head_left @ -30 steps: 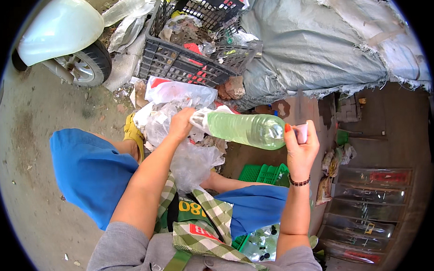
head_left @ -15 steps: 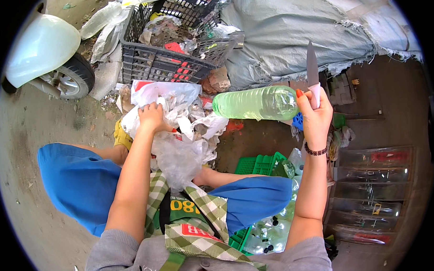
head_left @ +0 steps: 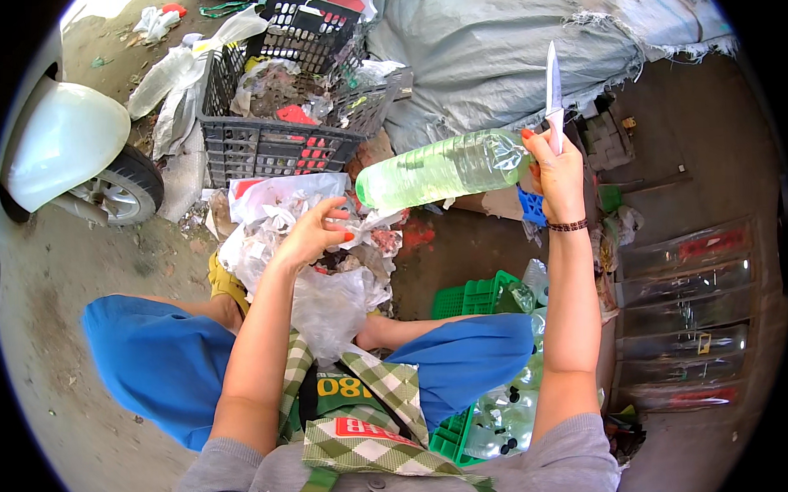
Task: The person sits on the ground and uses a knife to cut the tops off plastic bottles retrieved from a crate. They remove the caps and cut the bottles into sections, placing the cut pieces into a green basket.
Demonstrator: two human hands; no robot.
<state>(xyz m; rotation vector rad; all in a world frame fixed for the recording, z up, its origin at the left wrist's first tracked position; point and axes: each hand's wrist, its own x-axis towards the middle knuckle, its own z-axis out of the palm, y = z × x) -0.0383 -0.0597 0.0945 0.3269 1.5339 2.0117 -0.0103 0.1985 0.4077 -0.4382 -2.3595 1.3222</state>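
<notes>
My right hand (head_left: 556, 178) is closed around the white handle of a knife (head_left: 553, 80), its blade pointing up and away from me. The same hand also grips a clear green-tinted plastic bottle (head_left: 439, 168) at one end; the bottle lies nearly level, its base toward the left. Just short of that base, my left hand (head_left: 314, 236) is raised with its fingers apart and nothing in it. Beneath it spreads a heap of crumpled plastic bags and film (head_left: 327, 305) between my legs.
A black crate (head_left: 273, 142) with scraps stands ahead, beside a large grey woven sack (head_left: 465, 57). A white vehicle fender and wheel (head_left: 119, 190) are at the left. Several plastic bottles fill a green crate (head_left: 452, 302) by my right leg. Framed clear panels (head_left: 687, 309) lie at the right.
My left hand has lifted off the plastic heap and moved right, toward the bottle. My right hand keeps the knife and bottle; the bottle's base now tilts slightly toward me.
</notes>
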